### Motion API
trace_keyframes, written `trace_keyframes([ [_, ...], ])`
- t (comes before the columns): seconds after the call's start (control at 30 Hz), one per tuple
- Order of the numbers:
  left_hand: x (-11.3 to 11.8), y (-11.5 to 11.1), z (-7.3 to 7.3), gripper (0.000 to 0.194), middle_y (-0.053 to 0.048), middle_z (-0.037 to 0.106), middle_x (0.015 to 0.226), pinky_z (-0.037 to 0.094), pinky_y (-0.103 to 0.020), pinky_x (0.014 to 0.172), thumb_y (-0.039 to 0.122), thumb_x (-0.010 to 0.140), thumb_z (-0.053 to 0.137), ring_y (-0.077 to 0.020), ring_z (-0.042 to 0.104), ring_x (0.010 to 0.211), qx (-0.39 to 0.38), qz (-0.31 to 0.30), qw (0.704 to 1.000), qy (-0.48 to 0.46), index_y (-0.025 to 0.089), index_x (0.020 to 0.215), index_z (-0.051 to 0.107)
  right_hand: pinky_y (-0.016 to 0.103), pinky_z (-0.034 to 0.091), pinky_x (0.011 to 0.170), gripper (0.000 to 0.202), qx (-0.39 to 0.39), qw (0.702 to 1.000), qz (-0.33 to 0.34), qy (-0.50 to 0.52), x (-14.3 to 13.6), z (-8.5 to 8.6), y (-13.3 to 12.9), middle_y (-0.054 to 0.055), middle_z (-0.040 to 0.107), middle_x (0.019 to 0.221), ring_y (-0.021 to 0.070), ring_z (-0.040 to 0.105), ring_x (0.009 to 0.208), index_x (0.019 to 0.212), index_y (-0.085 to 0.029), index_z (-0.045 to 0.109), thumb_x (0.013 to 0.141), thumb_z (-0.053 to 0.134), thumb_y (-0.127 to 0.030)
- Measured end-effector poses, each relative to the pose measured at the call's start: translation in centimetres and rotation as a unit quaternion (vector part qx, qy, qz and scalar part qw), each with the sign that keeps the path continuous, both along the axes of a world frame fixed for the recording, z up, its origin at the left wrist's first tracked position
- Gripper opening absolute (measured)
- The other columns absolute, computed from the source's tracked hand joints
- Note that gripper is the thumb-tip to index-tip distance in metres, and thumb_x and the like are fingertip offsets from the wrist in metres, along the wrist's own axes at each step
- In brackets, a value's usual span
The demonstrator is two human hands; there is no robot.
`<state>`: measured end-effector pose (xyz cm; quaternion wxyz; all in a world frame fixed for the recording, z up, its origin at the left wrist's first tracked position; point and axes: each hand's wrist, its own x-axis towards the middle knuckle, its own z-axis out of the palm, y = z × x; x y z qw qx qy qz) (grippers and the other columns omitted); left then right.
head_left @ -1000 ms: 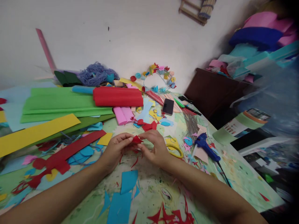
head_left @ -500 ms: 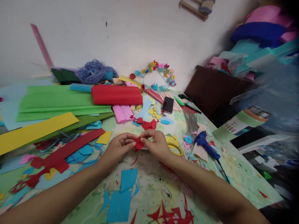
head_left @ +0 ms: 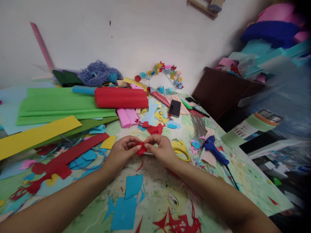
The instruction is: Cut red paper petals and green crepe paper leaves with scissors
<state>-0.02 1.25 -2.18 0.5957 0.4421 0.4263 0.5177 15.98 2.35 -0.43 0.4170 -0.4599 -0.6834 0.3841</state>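
A small piece of red crepe paper is pinched between both hands over the middle of the table. My left hand grips its left side with thumb and fingertips. On its right side, my right hand holds it the same way, thumb in front. Yellow-handled scissors lie beside the right hand, their blades mostly hidden beneath it. Just beyond the hands rest cut red paper pieces. Blue paper squares and red scraps are scattered nearer to me.
A blue glue gun with a black cord lies at right, near a green tumbler. Behind are a red crepe roll, a phone and a flower garland. Green crepe paper and strips cover the left side.
The red paper piece has shifted slightly left between my fingers and sits at a different angle. Both hands stay in nearly the same place, still pinching it.
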Motion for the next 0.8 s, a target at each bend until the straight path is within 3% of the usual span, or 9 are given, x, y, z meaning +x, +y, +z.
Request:
trace_keyframes([
  [0.1, 0.1, 0.0, 0.1, 0.030, -0.002, 0.069, 0.073, 0.049, -0.022, 0.061, 0.027, 0.058, 0.081, -0.0133, 0.063, 0.065, 0.001, 0.006, 1.000, 0.004, 0.016, 0.079, 0.064, 0.025, 0.047, 0.064, 0.008, 0.046, 0.997, -0.013, -0.058, 0.9, 0.8, -0.2, 0.001, 0.066, 0.070, 0.0136, 0.060, 0.065, 0.076, -0.016, 0.064, 0.074, 0.057, -0.019],
  [0.17, 0.2, 0.1, 0.1, 0.031, 0.000, 0.068, 0.072, 0.048, -0.020, 0.056, 0.027, 0.058, 0.081, -0.0118, 0.062, 0.062, -0.009, 0.021, 1.000, -0.001, 0.016, 0.080, 0.062, 0.028, 0.046, 0.067, 0.010, 0.088, 0.984, -0.020, -0.151, 2.2, 1.5, -0.4, 0.003, 0.066, 0.075, 0.0156, 0.060, 0.070, 0.080, -0.016, 0.064, 0.076, 0.055, -0.020],
  [0.27, 0.2, 0.2, 0.1, 0.034, 0.002, 0.066, 0.073, 0.045, -0.018, 0.051, 0.028, 0.060, 0.080, -0.0110, 0.061, 0.061, -0.019, 0.039, 0.999, -0.011, 0.018, 0.086, 0.061, 0.031, 0.043, 0.071, 0.017, 0.099, 0.928, -0.001, -0.359, 4.7, 2.2, -1.1, 0.007, 0.064, 0.082, 0.0195, 0.057, 0.077, 0.084, -0.016, 0.062, 0.068, 0.056, -0.015],
  [0.37, 0.2, 0.3, 0.0, 0.037, 0.002, 0.066, 0.075, 0.047, -0.019, 0.052, 0.028, 0.061, 0.079, -0.0114, 0.062, 0.063, -0.019, 0.051, 0.998, -0.022, 0.019, 0.091, 0.060, 0.034, 0.042, 0.077, 0.026, 0.096, 0.883, 0.011, -0.459, 6.3, 2.3, -2.2, 0.010, 0.062, 0.090, 0.0234, 0.055, 0.087, 0.092, -0.016, 0.058, 0.067, 0.054, -0.015],
  [0.57, 0.2, 0.5, -0.1, 0.047, 0.003, 0.066, 0.076, 0.050, -0.022, 0.059, 0.027, 0.059, 0.080, -0.0120, 0.063, 0.065, -0.013, 0.074, 0.996, -0.041, 0.020, 0.100, 0.057, 0.036, 0.042, 0.082, 0.042, 0.108, 0.863, 0.021, -0.493, 6.7, 2.3, -4.3, 0.012, 0.055, 0.101, 0.0257, 0.050, 0.096, 0.104, -0.016, 0.054, 0.062, 0.051, -0.013],
  [0.8, 0.4, 0.5, -0.1, 0.047, 0.003, 0.066, 0.075, 0.050, -0.020, 0.062, 0.025, 0.060, 0.080, -0.0109, 0.063, 0.068, -0.007, 0.070, 0.997, -0.029, 0.020, 0.100, 0.056, 0.033, 0.041, 0.071, 0.038, 0.069, 0.857, 0.043, -0.509, 7.6, 1.9, -4.6, 0.010, 0.058, 0.090, 0.0239, 0.054, 0.085, 0.103, -0.017, 0.053, 0.065, 0.052, -0.011],
])
